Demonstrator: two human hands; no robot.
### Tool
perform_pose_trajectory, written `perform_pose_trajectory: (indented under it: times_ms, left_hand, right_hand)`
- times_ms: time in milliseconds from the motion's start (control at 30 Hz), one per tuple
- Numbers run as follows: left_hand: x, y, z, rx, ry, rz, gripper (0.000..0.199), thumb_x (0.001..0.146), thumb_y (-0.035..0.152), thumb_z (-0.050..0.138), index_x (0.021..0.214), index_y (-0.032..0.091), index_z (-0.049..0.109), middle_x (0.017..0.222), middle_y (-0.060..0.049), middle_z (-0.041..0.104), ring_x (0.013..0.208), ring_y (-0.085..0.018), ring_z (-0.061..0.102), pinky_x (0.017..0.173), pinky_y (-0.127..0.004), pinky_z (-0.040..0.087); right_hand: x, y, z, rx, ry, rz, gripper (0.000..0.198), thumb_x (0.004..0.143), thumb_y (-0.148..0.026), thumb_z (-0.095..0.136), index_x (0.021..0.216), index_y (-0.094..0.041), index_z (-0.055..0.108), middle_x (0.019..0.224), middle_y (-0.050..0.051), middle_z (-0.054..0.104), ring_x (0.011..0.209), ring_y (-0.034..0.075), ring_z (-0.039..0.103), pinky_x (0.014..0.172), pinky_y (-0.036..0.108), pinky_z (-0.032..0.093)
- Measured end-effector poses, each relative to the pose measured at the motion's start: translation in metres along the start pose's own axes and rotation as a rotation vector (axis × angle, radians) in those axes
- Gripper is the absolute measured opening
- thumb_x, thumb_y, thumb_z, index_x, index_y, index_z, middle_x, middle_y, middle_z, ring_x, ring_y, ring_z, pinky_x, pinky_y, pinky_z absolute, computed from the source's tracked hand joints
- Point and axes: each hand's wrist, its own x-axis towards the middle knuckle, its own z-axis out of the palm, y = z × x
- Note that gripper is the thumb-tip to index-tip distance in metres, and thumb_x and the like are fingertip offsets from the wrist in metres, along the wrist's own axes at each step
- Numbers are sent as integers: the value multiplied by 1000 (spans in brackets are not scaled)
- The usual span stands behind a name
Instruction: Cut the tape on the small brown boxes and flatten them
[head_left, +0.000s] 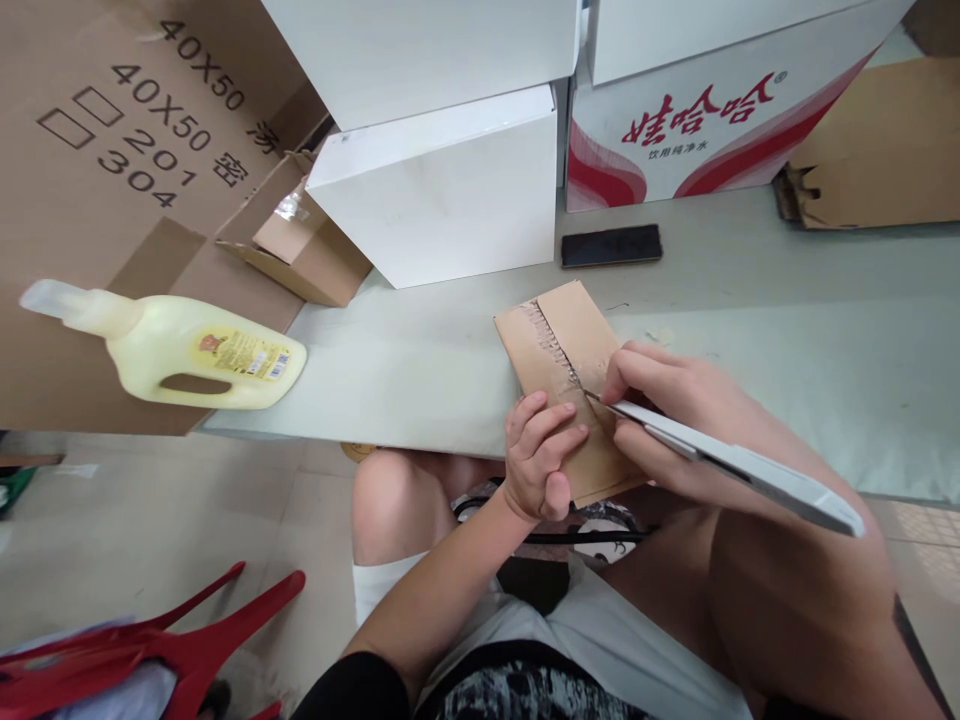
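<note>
So the left hand has a good hold on the near left side of a brown cardboard piece, fingers curled over the top. The right hand is closed around a white cutter, tip down at the rough torn line across the cardboard. The piece sits at the table edge, its near end above the lap.

My two cents: keep the blade low, take light passes along that line, and shift the left fingers back a bit. They're right beside the tip, and a slip would probably catch them. I'd also want the whole piece flat on the table, as the overhang could let it tip.

As for containers, I can't tell if the cardboard is a thin box or just a sheet. The small open carton has another brown cardboard bit in it with something shiny on top. The white box looks closed, contents hidden. The bottle is pale yellow; no idea how full.
</note>
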Motion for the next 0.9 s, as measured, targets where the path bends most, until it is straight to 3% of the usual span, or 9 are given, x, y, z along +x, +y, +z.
perform_pose_trajectory:
  times_ms: [200, 433, 667, 900]
  left_hand:
    - [-3, -2, 0, 28, 7, -4, 51, 102, 40, 23, 122, 25, 67, 117, -6, 74, 133, -27, 56, 116, -46, 44]
    - [-21, -8, 4, 115, -100, -92, 70, 103, 55, 9, 107, 27, 73, 114, -4, 76, 130, -27, 62, 119, -45, 42]
    - [-12, -4, 3, -8, 2, -46, 52, 103, 45, 23, 122, 28, 68, 119, -5, 76, 133, -27, 60, 118, -48, 44]
    - [-21, -8, 5, -28, -73, -98, 63, 103, 56, 15, 118, 31, 71, 119, -5, 76, 134, -28, 59, 123, -52, 37]
  right_hand:
    - [0, 1, 1, -11, 9, -18, 2, 76, -20, 44, 75, -22, 45, 72, 0, 52, 55, 11, 47, 52, 25, 39]
    - [0, 5, 2, -11, 22, -27, 7, 73, -17, 46, 77, -22, 44, 72, 0, 52, 57, 13, 46, 53, 26, 38]
    - [-1, 7, 4, 5, 17, -9, 10, 74, -15, 47, 78, -23, 43, 72, -1, 52, 60, 14, 46, 56, 27, 37]
    - [-1, 6, 3, -9, 9, -18, 10, 74, -15, 47, 79, -23, 43, 71, -1, 52, 59, 13, 45, 55, 27, 36]
